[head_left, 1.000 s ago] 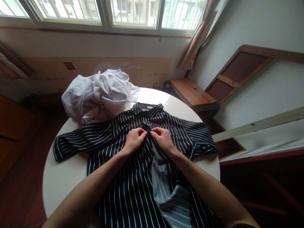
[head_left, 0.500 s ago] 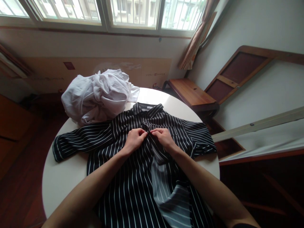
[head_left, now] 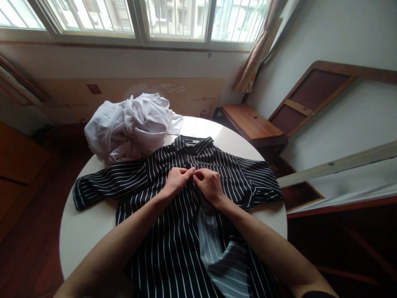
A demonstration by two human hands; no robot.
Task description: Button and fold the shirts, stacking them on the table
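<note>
A black shirt with white stripes (head_left: 167,223) lies spread face up on a round white table, its collar toward the window and its sleeves out to both sides. My left hand (head_left: 180,180) pinches the shirt's front edge at the chest. Right beside it, my right hand (head_left: 208,184) is closed on the other side of the front placket, thumb and finger together. The fingertips of both hands nearly touch. Any button between them is hidden. Below my right hand the front panel is folded back, showing its greyish inner side.
Heaped white cloth (head_left: 130,126) sits on the table (head_left: 83,244) at the back left. Beyond the table's far right edge stands a wooden bench (head_left: 248,120). A folded wooden panel (head_left: 313,93) leans on the right wall.
My right hand has moved slightly left and closed in against my left fingertips, its fingers more curled. The view has shifted a little.
</note>
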